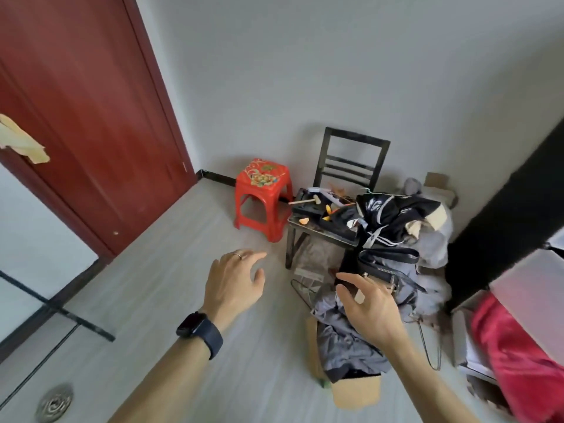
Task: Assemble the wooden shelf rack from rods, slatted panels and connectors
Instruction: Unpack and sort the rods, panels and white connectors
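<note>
Over the floor [158, 264] — hands [233, 285] [367, 306] spread

Beyond the left hand [235, 282] a red stool [264, 196] bears a gold, green and white flower pattern. Beyond the right hand [369, 306], a black chair [351, 160] carries a black, white-striped jacket [393, 215]. Under that hand lies grey cloth [345, 340]. The left wrist's watch [200, 331] is black.

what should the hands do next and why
Probably reach the right hand forward to the wooden mallet on the dark chair: both hands are spread open, the left hand hovers over the floor, and no rods or panels show.
</note>
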Action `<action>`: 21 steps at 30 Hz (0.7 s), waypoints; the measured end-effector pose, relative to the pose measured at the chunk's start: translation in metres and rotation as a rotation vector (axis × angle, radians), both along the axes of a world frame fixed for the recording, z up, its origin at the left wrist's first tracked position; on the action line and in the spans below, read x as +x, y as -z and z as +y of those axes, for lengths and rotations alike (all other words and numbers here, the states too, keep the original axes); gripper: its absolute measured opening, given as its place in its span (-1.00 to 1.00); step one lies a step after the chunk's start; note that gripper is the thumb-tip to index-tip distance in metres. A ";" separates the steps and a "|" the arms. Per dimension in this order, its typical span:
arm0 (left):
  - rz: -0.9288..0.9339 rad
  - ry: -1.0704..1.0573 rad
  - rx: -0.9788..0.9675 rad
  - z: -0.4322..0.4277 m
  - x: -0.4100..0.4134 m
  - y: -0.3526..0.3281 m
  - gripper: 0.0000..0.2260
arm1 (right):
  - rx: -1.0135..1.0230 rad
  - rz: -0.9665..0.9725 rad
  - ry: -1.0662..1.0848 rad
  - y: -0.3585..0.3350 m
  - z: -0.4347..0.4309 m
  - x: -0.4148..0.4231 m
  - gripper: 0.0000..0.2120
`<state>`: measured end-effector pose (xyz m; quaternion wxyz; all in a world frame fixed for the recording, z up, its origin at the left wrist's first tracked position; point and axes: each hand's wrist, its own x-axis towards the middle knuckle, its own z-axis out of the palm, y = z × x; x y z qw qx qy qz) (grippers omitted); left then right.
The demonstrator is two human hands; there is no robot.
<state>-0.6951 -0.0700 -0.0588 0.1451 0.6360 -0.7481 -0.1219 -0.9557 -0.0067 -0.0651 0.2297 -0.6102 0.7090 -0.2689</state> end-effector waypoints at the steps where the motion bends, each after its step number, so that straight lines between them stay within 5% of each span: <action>1: -0.008 -0.002 0.023 -0.020 0.006 0.005 -0.64 | 0.039 -0.013 0.002 0.007 -0.018 0.004 -0.75; 9: -0.035 0.042 0.157 -0.199 0.012 0.063 -0.63 | 0.267 -0.056 0.026 0.070 -0.183 0.012 -0.69; 21: -0.165 0.088 0.374 -0.563 -0.004 0.154 -0.59 | 0.601 -0.074 0.044 0.179 -0.581 0.015 -0.65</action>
